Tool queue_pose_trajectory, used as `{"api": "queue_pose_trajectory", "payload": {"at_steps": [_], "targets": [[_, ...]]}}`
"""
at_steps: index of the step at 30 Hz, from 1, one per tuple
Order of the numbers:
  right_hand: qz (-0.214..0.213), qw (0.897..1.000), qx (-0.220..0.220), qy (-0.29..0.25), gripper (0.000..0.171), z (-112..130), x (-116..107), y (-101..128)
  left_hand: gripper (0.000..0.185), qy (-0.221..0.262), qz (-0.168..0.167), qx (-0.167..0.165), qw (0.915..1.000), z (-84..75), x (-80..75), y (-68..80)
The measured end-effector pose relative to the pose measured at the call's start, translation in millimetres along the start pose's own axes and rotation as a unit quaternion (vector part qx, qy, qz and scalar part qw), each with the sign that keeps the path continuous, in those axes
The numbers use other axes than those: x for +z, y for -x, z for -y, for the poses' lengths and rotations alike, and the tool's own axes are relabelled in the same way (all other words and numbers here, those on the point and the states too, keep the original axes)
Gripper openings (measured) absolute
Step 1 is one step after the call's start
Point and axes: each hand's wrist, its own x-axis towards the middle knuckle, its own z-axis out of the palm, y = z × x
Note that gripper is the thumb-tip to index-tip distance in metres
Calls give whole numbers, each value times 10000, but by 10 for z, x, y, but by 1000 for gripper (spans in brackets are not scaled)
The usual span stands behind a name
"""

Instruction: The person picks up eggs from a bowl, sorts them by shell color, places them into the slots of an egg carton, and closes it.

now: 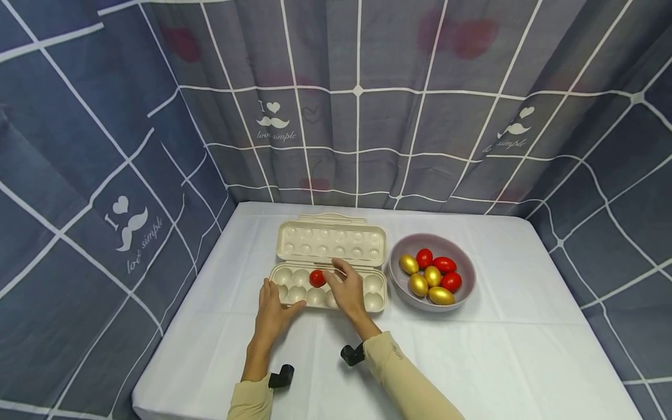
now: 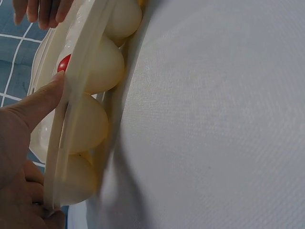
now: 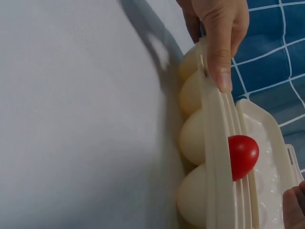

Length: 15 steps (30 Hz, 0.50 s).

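Note:
A cream plastic egg carton (image 1: 374, 286) lies with its lid folded back on the far side. One red egg (image 1: 317, 278) sits in a far-row cup; in the right wrist view the red egg (image 3: 243, 156) rises above the rim. My left hand (image 1: 272, 315) grips the carton's left end, its thumb (image 3: 219, 67) on the near rim and fingers round the end. Over the carton, just right of the red egg, is my right hand (image 1: 349, 291), its fingers loosely extended and nothing held. Its fingers (image 2: 44, 12) hang apart from the egg in the left wrist view.
Right of the carton stands a mauve-grey bowl (image 1: 469, 280) holding several gold and red eggs. A white cloth (image 1: 504, 350) covers the table. Dark checked curtains (image 1: 388, 116) close off the back and both sides. Each wrist carries a black camera mount (image 1: 282, 377).

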Motion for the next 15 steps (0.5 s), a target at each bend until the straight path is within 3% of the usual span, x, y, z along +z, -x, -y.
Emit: {"api": "queue_pose_trajectory", "payload": {"at_steps": [7,15], "targets": [[-127,9997,-6,205,38,47,-100,6,108,93,18,-57,9999,-3,4,16],[-399,9991,-34,-168,39,140,-256,-87,110,156,154,-155,9996,1,-10,13]]}}
